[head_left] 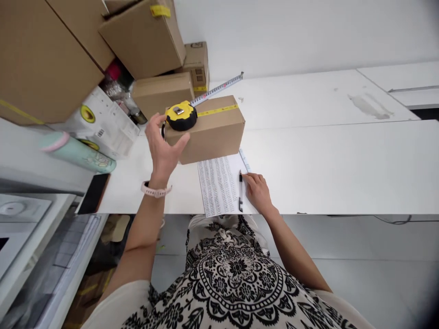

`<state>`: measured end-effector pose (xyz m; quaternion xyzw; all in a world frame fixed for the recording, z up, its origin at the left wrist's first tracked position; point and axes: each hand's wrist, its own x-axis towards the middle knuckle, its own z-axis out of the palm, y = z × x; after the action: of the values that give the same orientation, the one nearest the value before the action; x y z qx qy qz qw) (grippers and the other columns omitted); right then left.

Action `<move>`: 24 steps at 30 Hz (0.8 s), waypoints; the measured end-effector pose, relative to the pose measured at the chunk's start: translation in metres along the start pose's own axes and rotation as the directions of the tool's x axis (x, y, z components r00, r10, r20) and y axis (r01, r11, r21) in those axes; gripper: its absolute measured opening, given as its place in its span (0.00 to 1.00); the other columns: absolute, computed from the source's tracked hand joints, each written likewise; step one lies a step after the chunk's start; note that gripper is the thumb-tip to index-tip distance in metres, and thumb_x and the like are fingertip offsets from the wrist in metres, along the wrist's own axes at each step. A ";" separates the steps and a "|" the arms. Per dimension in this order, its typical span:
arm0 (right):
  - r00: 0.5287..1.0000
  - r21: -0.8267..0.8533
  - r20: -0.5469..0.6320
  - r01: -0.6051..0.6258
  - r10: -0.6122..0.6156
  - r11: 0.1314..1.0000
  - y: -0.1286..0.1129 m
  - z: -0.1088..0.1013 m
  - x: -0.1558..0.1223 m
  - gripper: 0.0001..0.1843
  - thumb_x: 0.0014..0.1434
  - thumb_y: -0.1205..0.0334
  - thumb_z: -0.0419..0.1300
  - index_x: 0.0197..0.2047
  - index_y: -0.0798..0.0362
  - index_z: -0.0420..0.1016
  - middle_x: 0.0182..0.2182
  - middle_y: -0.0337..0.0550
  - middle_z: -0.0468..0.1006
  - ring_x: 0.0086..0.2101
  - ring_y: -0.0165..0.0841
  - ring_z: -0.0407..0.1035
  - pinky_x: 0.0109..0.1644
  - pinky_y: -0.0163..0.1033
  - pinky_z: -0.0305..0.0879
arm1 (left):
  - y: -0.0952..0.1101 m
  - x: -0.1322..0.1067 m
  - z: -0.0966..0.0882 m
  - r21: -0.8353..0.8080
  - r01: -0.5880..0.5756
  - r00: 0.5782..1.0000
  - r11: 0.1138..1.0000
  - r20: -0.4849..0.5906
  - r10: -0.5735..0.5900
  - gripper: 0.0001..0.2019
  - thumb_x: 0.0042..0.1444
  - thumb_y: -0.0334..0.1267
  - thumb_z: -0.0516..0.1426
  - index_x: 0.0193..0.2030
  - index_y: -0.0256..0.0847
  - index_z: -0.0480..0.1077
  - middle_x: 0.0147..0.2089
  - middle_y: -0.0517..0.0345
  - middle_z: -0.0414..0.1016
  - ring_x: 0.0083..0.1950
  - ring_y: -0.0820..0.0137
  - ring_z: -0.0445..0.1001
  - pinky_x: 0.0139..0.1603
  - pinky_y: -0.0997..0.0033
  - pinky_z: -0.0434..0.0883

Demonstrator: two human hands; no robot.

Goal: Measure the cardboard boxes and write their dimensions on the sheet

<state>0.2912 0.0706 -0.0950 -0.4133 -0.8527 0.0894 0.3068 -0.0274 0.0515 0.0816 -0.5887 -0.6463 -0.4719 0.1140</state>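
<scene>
A small cardboard box [214, 130] stands on the white table [325, 155] in front of me. On its top left corner rests a yellow and black tape measure [181, 116], its blade [217, 89] run out to the upper right past the box. My left hand [163, 148] is open, thumb and fingers spread just below and beside the tape case, touching or nearly touching the box edge. My right hand [257, 192] lies on a printed sheet [219, 185] near the table's front edge, fingers curled beside a black pen [240, 192]; whether it grips the pen is unclear.
Large cardboard boxes [44, 59] are stacked at the back left, with smaller ones [163, 93] behind the measured box. A mint-green bottle [77, 153] lies on its side at the left, a white carton [103, 119] behind it, a black phone [93, 193] near the table's edge.
</scene>
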 end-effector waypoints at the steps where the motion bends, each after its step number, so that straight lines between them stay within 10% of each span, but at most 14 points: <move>1: 1.000 0.005 -0.009 0.000 0.000 1.000 0.001 0.001 0.000 0.23 0.63 0.76 0.48 0.56 0.53 0.75 0.50 0.54 0.78 0.47 0.46 0.67 0.50 0.51 0.67 | -0.008 0.014 0.007 -0.012 0.047 0.999 0.999 0.023 -0.047 0.36 0.54 0.53 0.69 0.62 0.46 0.58 0.67 0.44 0.64 0.70 0.56 0.62 0.69 0.44 0.64; 8: 0.999 0.021 -0.035 0.020 -0.019 1.000 0.005 0.006 0.002 0.19 0.63 0.75 0.51 0.52 0.55 0.77 0.49 0.54 0.79 0.46 0.46 0.68 0.50 0.51 0.69 | -0.030 0.055 0.044 -0.029 0.228 0.971 0.973 0.082 -0.224 0.50 0.39 0.55 0.75 0.63 0.37 0.57 0.64 0.38 0.67 0.63 0.53 0.68 0.64 0.40 0.66; 14: 0.993 0.172 -0.082 -0.072 0.087 0.982 0.002 0.001 0.003 0.19 0.68 0.68 0.49 0.55 0.51 0.76 0.49 0.54 0.79 0.48 0.46 0.70 0.51 0.54 0.72 | -0.023 0.026 0.012 -0.519 0.163 0.972 0.839 -0.060 -0.226 0.42 0.36 0.57 0.74 0.55 0.43 0.63 0.49 0.53 0.72 0.53 0.59 0.76 0.56 0.60 0.73; 19: 0.909 0.475 -0.161 -0.270 0.384 0.837 0.008 -0.007 0.007 0.21 0.68 0.58 0.52 0.63 0.48 0.69 0.53 0.53 0.78 0.50 0.44 0.73 0.54 0.55 0.73 | -0.030 -0.028 -0.037 -0.754 0.389 0.915 0.529 0.250 -0.317 0.46 0.28 0.54 0.76 0.58 0.46 0.72 0.48 0.55 0.77 0.51 0.59 0.79 0.53 0.67 0.74; 24: 0.913 0.658 -0.051 -0.274 0.405 0.702 0.015 -0.011 0.045 0.28 0.66 0.55 0.54 0.68 0.46 0.64 0.65 0.53 0.70 0.62 0.44 0.67 0.64 0.57 0.66 | -0.055 -0.061 -0.039 -0.734 0.604 0.786 0.311 0.483 -0.386 0.47 0.27 0.47 0.78 0.60 0.42 0.76 0.51 0.50 0.80 0.54 0.55 0.79 0.59 0.63 0.73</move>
<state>0.2866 0.1134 -0.0721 -0.4416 -0.6460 0.3881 0.4870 -0.0740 -0.0097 0.0332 -0.3813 -0.4769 -0.6723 -0.4186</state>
